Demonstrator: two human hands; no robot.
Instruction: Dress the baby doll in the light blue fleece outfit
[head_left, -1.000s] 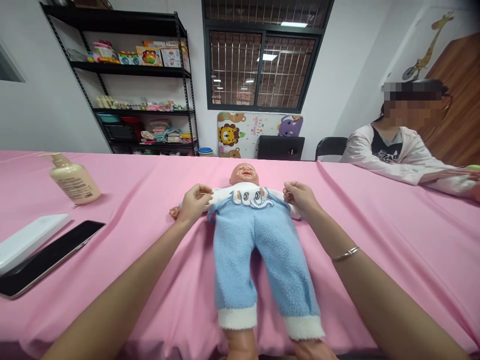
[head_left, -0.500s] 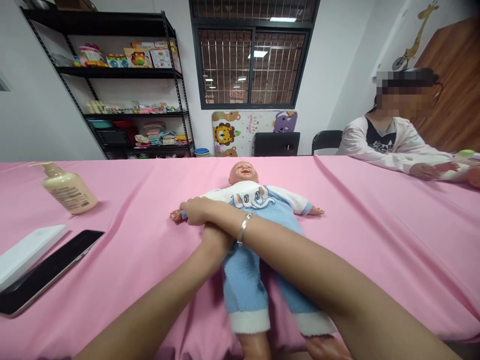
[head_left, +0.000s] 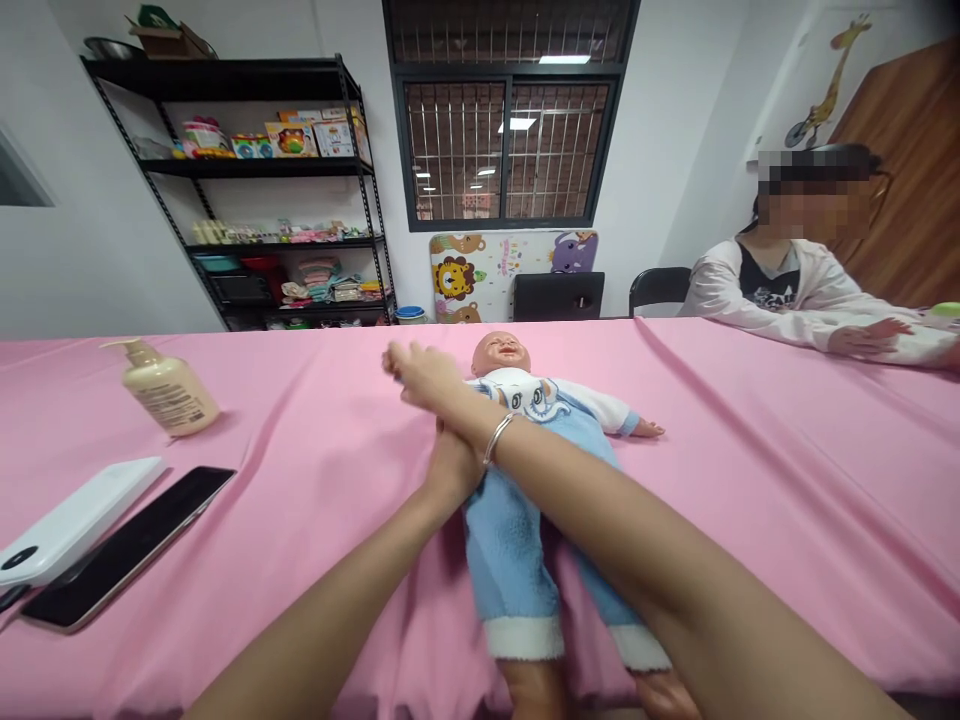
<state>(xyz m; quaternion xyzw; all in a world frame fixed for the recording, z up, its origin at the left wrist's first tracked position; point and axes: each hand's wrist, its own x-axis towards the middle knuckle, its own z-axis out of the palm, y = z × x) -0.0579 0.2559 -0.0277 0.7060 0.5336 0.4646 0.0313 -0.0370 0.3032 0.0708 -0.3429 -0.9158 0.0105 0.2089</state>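
A baby doll lies on its back in the middle of the pink-covered tabletop. Its head points away from the person and its feet hang at the near edge. It wears a white top with an elephant bib and fluffy blue trousers with white cuffs.

The person's forearms cross over the doll. The right hand, with a silver bracelet on its wrist, reaches across the doll's chest. Its fingers are curled around the doll's arm on the far side from that hand, holding it raised beside the doll's head. The left hand lies under the right wrist against the doll's side at waist height. Most of it is hidden, so I cannot tell whether it grips or only rests there. The doll's other arm lies stretched out flat on the cloth.

Well to the left of the doll, a cream pump bottle stands on the tabletop. Nearer the person than the bottle, a white slab and a dark phone lie side by side, touching.

Far to the right of the doll, another person in a pale sleeve sits at the tabletop with a hand resting on it. Behind the doll's head are a black chair, an animal-print mat leaning against the wall, a barred window and a black shelf of boxes and cloths.
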